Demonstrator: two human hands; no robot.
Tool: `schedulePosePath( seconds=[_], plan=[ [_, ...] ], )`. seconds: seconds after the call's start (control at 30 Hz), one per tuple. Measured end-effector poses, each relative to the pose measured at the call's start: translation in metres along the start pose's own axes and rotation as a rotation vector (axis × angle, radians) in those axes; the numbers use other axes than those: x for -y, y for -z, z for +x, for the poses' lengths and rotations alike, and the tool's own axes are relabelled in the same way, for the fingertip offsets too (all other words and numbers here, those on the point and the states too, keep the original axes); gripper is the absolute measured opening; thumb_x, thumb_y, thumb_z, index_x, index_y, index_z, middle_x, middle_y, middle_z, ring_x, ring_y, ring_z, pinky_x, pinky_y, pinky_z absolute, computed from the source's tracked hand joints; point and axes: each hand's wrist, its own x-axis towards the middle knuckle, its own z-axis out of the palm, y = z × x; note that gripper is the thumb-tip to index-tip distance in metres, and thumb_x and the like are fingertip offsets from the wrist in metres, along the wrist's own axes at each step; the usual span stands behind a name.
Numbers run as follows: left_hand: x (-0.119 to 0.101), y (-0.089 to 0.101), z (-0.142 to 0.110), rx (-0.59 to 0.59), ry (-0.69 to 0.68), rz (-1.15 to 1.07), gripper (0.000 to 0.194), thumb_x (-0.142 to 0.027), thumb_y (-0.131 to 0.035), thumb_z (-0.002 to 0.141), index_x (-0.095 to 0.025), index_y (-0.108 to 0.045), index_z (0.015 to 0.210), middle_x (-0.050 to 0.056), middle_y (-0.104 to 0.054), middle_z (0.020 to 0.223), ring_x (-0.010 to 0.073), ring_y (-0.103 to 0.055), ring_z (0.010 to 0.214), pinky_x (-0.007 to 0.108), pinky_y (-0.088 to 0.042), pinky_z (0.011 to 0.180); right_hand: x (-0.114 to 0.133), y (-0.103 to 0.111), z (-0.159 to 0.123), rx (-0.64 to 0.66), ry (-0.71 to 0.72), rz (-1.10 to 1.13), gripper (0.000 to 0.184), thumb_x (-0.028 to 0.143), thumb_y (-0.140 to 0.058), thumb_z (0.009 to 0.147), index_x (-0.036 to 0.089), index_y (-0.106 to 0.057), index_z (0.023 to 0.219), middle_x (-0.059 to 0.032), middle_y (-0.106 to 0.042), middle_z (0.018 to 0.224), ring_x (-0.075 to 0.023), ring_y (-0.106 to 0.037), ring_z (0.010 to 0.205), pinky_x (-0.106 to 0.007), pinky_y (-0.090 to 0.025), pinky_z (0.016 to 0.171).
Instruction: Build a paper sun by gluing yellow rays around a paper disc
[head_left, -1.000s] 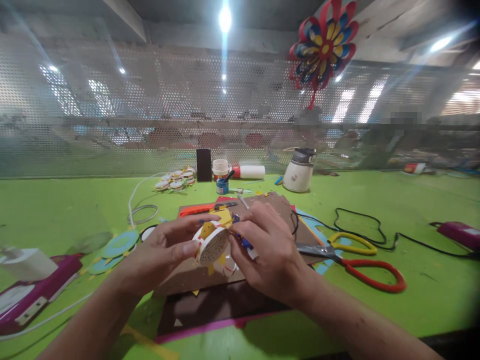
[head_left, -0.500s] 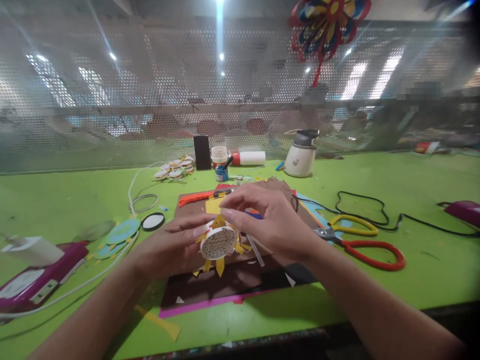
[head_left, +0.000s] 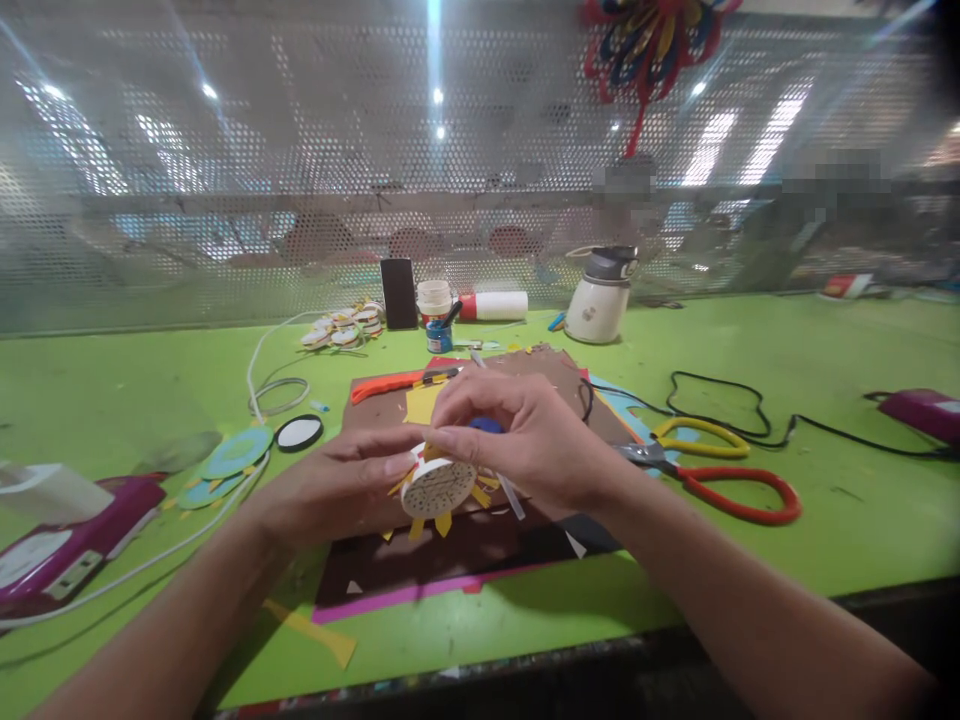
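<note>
My left hand (head_left: 337,490) grips a small white round disc (head_left: 437,487) with a dotted face and yellow paper petals round its rim. My right hand (head_left: 529,440) comes over it from the right, thumb and forefinger pinched at the disc's top edge on a yellow petal. A thin grey stick pokes out under my right hand. Both hands hover over a brown board (head_left: 420,560) lying on pink and coloured sheets on the green table (head_left: 825,560).
Red-and-yellow-handled scissors (head_left: 712,470) lie right of the board beside a black cable (head_left: 720,410). An orange cutter (head_left: 390,383), blue paper rings (head_left: 232,460), purple devices at both table ends, a white jug (head_left: 596,308), glue pots and a perforated screen stand farther back.
My right hand lifted off the disc's side and moved over its top, pinching at the upper rim. The disc turned face-up toward me and sank lower over the board. The view tilted down.
</note>
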Motion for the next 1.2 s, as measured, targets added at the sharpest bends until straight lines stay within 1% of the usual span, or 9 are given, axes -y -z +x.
schedulePosePath(
  seconds=[0.13, 0.2, 0.27, 0.4, 0.5, 0.57, 0.77, 1.0, 1.2],
  plan=[
    [0.000, -0.001, 0.000, 0.004, 0.017, -0.013, 0.029, -0.025, -0.065, 0.080, -0.022, -0.073, 0.108, 0.008, -0.076, 0.094, 0.0248, -0.070, 0.089, 0.037, -0.051, 0.086, -0.002, -0.001, 0.000, 0.015, -0.031, 0.023, 0.008, 0.018, -0.064, 0.081, 0.015, -0.065, 0.073, -0.0021, -0.065, 0.077, -0.0128, -0.060, 0.073, -0.028, -0.049, 0.068],
    [-0.001, -0.001, 0.001, 0.014, 0.021, -0.026, 0.032, -0.023, -0.064, 0.080, -0.020, -0.071, 0.111, 0.010, -0.075, 0.096, 0.0255, -0.070, 0.090, 0.037, -0.051, 0.085, -0.004, -0.001, 0.000, 0.017, -0.028, 0.050, 0.006, 0.019, -0.063, 0.082, 0.014, -0.067, 0.080, -0.0030, -0.067, 0.081, -0.0135, -0.061, 0.076, -0.029, -0.050, 0.069],
    [-0.001, 0.000, 0.001, 0.000, 0.001, -0.049, 0.034, -0.023, -0.064, 0.080, -0.019, -0.069, 0.114, 0.012, -0.074, 0.101, 0.0272, -0.069, 0.093, 0.039, -0.052, 0.085, -0.004, -0.001, 0.000, -0.039, 0.003, 0.070, 0.009, 0.021, -0.061, 0.083, 0.015, -0.067, 0.086, -0.0035, -0.068, 0.084, -0.0140, -0.062, 0.078, -0.029, -0.050, 0.070],
    [-0.004, 0.008, -0.001, -0.093, -0.176, -0.051, 0.029, -0.022, -0.066, 0.079, -0.020, -0.073, 0.106, 0.010, -0.072, 0.109, 0.0262, -0.066, 0.101, 0.034, -0.051, 0.088, 0.001, 0.003, -0.001, -0.235, 0.093, -0.061, 0.007, 0.020, -0.062, 0.082, 0.014, -0.063, 0.078, -0.0036, -0.065, 0.077, -0.0136, -0.060, 0.072, -0.029, -0.049, 0.067],
    [-0.007, 0.013, -0.004, -0.146, -0.278, -0.019, 0.024, -0.024, -0.069, 0.077, -0.023, -0.075, 0.100, 0.007, -0.073, 0.108, 0.0231, -0.067, 0.100, 0.028, -0.051, 0.086, 0.003, 0.005, -0.002, -0.217, 0.212, -0.256, 0.011, 0.014, -0.065, 0.078, 0.014, -0.059, 0.069, -0.0024, -0.061, 0.071, -0.0131, -0.056, 0.069, -0.029, -0.045, 0.066],
    [-0.009, 0.013, -0.005, -0.163, -0.277, -0.002, 0.024, -0.025, -0.069, 0.076, -0.025, -0.076, 0.100, 0.005, -0.074, 0.105, 0.0221, -0.067, 0.099, 0.027, -0.052, 0.085, 0.001, 0.003, -0.003, -0.181, 0.272, -0.327, 0.011, 0.010, -0.065, 0.077, 0.013, -0.059, 0.068, -0.0027, -0.059, 0.071, -0.0138, -0.054, 0.071, -0.029, -0.044, 0.067],
    [-0.013, 0.005, -0.005, -0.184, -0.258, 0.016, 0.030, -0.027, -0.076, 0.069, -0.024, -0.077, 0.098, 0.007, -0.073, 0.107, 0.0253, -0.067, 0.098, 0.029, -0.052, 0.083, -0.006, -0.002, -0.004, -0.182, 0.304, -0.438, 0.008, 0.011, -0.062, 0.082, 0.011, -0.062, 0.074, -0.0053, -0.057, 0.076, -0.0157, -0.053, 0.076, -0.029, -0.044, 0.067],
    [-0.012, 0.005, -0.003, -0.174, -0.252, 0.017, 0.028, -0.028, -0.076, 0.070, -0.026, -0.077, 0.098, 0.006, -0.073, 0.107, 0.0244, -0.067, 0.100, 0.028, -0.051, 0.086, 0.002, -0.005, -0.007, -0.202, 0.350, -0.537, 0.014, 0.009, -0.054, 0.088, 0.007, -0.066, 0.081, -0.0094, -0.059, 0.079, -0.0178, -0.053, 0.079, -0.031, -0.045, 0.071],
    [-0.009, 0.008, -0.002, -0.182, -0.247, 0.048, 0.031, -0.026, -0.074, 0.072, -0.027, -0.075, 0.102, 0.005, -0.072, 0.112, 0.0243, -0.066, 0.101, 0.029, -0.051, 0.085, -0.001, -0.010, -0.008, -0.243, 0.415, -0.639, 0.022, 0.007, -0.049, 0.089, 0.006, -0.066, 0.076, -0.0119, -0.061, 0.076, -0.0198, -0.051, 0.077, -0.035, -0.043, 0.071]
  ],
)
